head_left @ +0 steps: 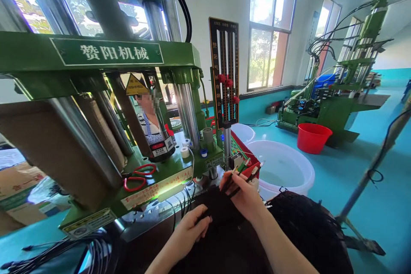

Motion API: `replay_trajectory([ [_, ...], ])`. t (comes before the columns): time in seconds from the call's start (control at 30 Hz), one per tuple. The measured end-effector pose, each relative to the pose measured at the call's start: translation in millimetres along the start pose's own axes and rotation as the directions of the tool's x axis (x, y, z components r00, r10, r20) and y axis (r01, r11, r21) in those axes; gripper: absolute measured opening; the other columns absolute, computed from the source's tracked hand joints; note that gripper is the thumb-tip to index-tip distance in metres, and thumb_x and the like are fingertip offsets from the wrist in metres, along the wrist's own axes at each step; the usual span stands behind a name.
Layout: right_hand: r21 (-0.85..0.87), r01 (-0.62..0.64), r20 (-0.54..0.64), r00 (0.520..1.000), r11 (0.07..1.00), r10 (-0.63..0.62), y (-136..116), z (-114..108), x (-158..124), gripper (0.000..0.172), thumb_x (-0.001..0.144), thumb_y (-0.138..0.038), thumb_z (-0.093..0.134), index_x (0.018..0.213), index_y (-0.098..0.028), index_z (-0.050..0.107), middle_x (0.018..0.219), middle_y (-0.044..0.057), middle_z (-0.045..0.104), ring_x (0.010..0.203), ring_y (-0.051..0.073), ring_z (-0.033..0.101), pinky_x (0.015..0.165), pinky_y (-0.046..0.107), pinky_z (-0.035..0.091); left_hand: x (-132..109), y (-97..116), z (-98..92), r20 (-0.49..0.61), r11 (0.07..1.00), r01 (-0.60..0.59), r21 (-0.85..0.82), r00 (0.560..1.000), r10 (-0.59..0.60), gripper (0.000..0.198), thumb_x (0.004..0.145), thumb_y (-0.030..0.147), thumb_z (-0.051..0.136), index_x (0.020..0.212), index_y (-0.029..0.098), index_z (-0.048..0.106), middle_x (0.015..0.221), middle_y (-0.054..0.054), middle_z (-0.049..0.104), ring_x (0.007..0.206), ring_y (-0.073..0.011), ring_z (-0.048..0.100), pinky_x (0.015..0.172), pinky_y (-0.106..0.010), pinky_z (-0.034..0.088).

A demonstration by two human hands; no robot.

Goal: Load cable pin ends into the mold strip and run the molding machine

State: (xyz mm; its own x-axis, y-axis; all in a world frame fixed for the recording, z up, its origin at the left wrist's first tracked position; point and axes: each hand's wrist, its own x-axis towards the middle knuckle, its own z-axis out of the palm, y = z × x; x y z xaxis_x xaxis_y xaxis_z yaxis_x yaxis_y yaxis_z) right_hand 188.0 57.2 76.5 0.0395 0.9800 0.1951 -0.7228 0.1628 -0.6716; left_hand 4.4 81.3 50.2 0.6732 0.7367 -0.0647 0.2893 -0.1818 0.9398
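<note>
My right hand (245,195) is raised beside the press, its fingers closed around several black cables. Their connector ends (254,172) stick up past the fingertips, some with light metal tips and one greenish. Lower and to the left, my left hand (194,224) is pinched on what looks like a thin black cable (208,213); most of it is lost against the dark surface below. Several black cables (183,204) hang over the front of the green press (195,167), just above my left hand.
Red-handled scissors (135,183) lie on the press bed near white and blue tape rolls (204,153). A cable bundle (93,246) lies at lower left, a black pile (305,227) at right. Beyond are a white tub (308,175), a red bucket (314,139) and another green machine (334,109).
</note>
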Motion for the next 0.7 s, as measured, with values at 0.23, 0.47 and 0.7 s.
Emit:
replay_trajectory([
  [0.23, -0.262, 0.032, -0.08, 0.995, 0.964, -0.055, -5, -4, -12, 0.02, 0.072, -0.034, 0.065, 0.083, -0.018, 0.068, 0.072, 0.002, 0.066, 0.072, 0.017, 0.057, 0.073, 0.031, 0.04, 23, 43, 23.1, 0.062, 0.998, -0.048, -0.035, 0.997, 0.05, 0.026, 0.076, 0.038, 0.049, 0.09, 0.016, 0.053, 0.065, 0.003, 0.051, 0.053, -0.0086, 0.045, 0.05, -0.021, 0.035],
  [0.47, -0.135, 0.039, -0.158, 0.986, 0.99, -0.061, -11, -13, -20, 0.022, 0.067, -0.031, 0.07, 0.085, -0.019, 0.069, 0.073, 0.003, 0.067, 0.067, 0.017, 0.055, 0.064, 0.03, 0.042, 48, 65, 43.3, -0.102, 0.991, -0.136, -0.002, 0.986, 0.135, 0.028, 0.079, 0.04, 0.043, 0.072, 0.016, 0.054, 0.061, 0.003, 0.051, 0.057, -0.011, 0.044, 0.052, -0.022, 0.034],
  [0.7, -0.134, 0.1, -0.131, 0.984, 0.986, -0.118, -15, -18, -24, 0.022, 0.075, -0.03, 0.063, 0.094, -0.02, 0.068, 0.089, 0.004, 0.067, 0.081, 0.019, 0.057, 0.074, 0.031, 0.043, 54, 77, 48.1, -0.21, 0.942, -0.125, 0.312, 0.958, 0.197, 0.029, 0.082, 0.035, 0.038, 0.078, 0.018, 0.061, 0.066, 0.0, 0.06, 0.062, -0.0141, 0.052, 0.057, -0.023, 0.034],
])
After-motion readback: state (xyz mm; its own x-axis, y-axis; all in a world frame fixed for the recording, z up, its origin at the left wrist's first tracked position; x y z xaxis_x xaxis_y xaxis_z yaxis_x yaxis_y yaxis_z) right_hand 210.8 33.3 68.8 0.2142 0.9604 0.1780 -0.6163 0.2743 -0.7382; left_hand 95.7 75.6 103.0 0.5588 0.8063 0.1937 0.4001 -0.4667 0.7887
